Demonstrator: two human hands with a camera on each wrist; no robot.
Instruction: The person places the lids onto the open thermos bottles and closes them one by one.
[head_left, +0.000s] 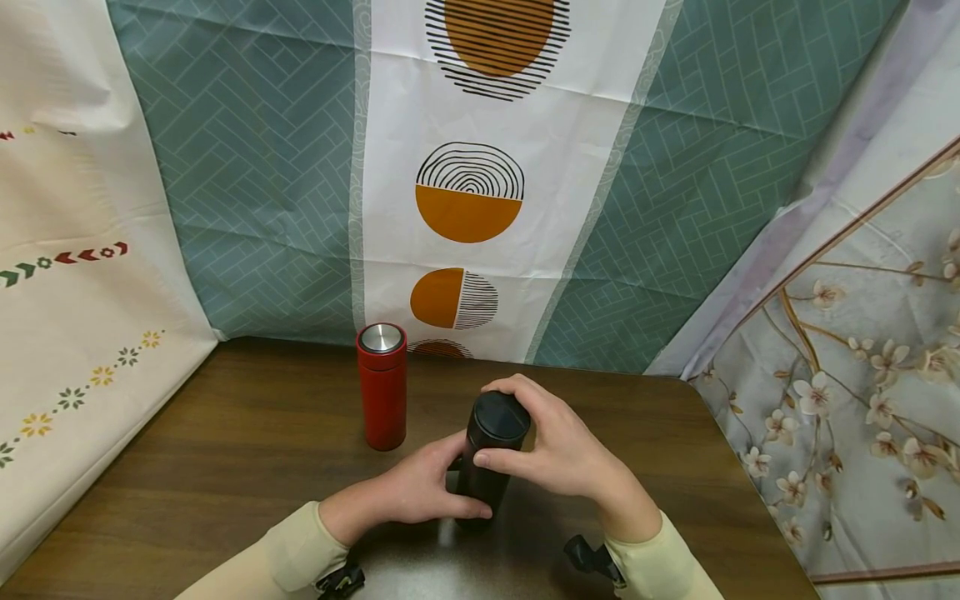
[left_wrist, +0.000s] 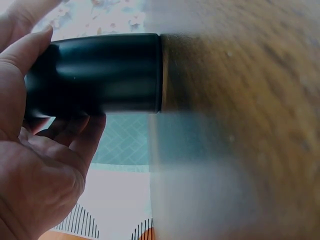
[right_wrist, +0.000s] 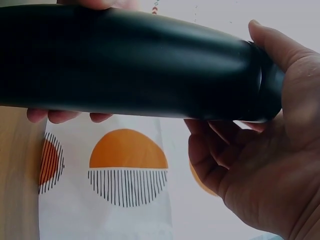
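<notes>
A black vacuum flask (head_left: 492,483) with a dark lid (head_left: 500,416) is between both hands near the middle of the table. My left hand (head_left: 422,483) grips its lower body, thumb on the near side and fingers behind. Around the top, my right hand (head_left: 561,446) holds the lid, the thumb on one side and curled fingers on the other. In the left wrist view, the base of the black flask (left_wrist: 105,75) is at the tabletop; whether it fully rests there I cannot tell. Left of it and farther back stands a red flask (head_left: 384,404) with a silver-topped lid.
The brown wooden table (head_left: 247,433) runs back to a teal and white patterned curtain (head_left: 465,250). A cream cloth (head_left: 90,333) hangs on the left, a floral cloth (head_left: 847,433) on the right. Dark straps with small devices sit at both cuffs.
</notes>
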